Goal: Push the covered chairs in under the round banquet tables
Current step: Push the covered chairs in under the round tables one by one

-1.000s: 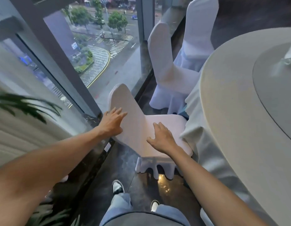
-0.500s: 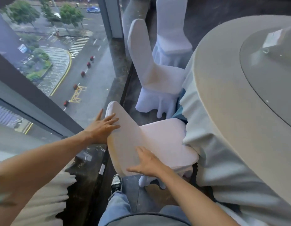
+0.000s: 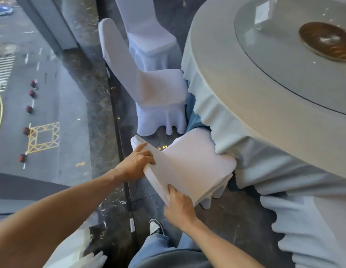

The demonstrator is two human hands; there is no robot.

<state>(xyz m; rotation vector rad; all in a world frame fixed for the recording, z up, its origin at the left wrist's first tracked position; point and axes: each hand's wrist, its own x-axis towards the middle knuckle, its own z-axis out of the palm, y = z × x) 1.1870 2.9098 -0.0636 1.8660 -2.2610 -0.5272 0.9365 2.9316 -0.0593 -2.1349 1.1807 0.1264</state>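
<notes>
A white covered chair [image 3: 189, 163] stands right below me, its seat partly tucked under the pale tablecloth of the round banquet table [image 3: 243, 78]. My left hand [image 3: 136, 164] grips the top edge of its backrest, fingers curled over the front. My right hand [image 3: 179, 206] holds the near end of the same backrest edge. A second covered chair [image 3: 148, 82] stands beyond it, its seat touching the cloth, and a third covered chair [image 3: 147, 33] is farther back.
A floor-to-ceiling window [image 3: 42, 93] with a dark marble sill [image 3: 102, 105] runs along the left, leaving a narrow dark floor strip. A glass turntable [image 3: 288, 55] carries a brown dish [image 3: 327, 41]. My shoe [image 3: 155, 227] is just behind the chair.
The chair has slid right, further under the tablecloth. My right hand moved from the seat to the backrest's near edge, and my left hand went from resting flat to gripping the top.
</notes>
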